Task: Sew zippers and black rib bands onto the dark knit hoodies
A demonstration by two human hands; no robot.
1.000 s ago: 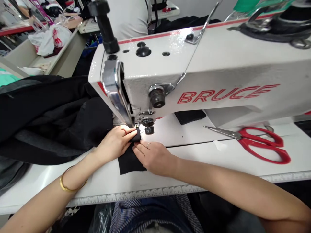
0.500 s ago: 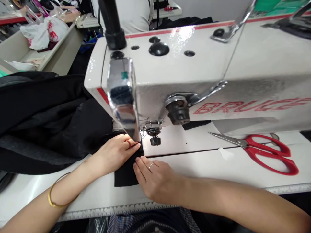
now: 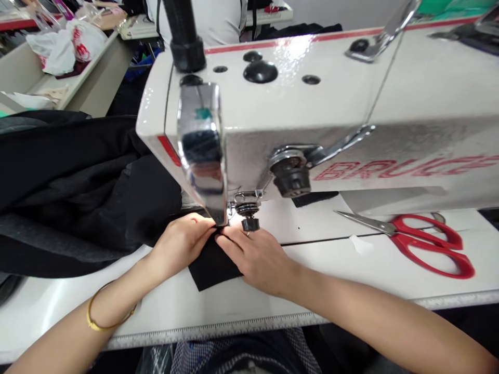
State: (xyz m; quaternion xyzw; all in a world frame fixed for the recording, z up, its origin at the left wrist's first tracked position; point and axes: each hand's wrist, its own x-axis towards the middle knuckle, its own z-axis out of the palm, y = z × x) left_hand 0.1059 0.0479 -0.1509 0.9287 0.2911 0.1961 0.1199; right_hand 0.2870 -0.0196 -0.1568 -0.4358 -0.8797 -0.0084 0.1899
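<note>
A piece of black fabric (image 3: 213, 267) lies beneath the needle end of a white sewing machine (image 3: 241, 111), its near corner angled toward me. My left hand (image 3: 182, 243) pinches the fabric's left side close to the needle area. From the right, my right hand (image 3: 261, 259) has its fingers bent onto the same fabric, fingertips near those of my left hand. Both hands are closed on the cloth. The needle and presser foot are hidden behind the shiny metal guard (image 3: 202, 156) and my fingers.
Red-handled scissors (image 3: 424, 239) lie on the right of the table, beside a white scrap (image 3: 361, 244). A heap of dark cloth (image 3: 78, 197) fills the left. A measuring tape (image 3: 218, 331) runs along the front edge. Behind the machine is a person in white (image 3: 210, 23).
My right hand has moved up toward the needle area and closed on the fabric. The black fabric has turned, its near edge now slanting. My left hand has shifted slightly, fingers more pinched.
</note>
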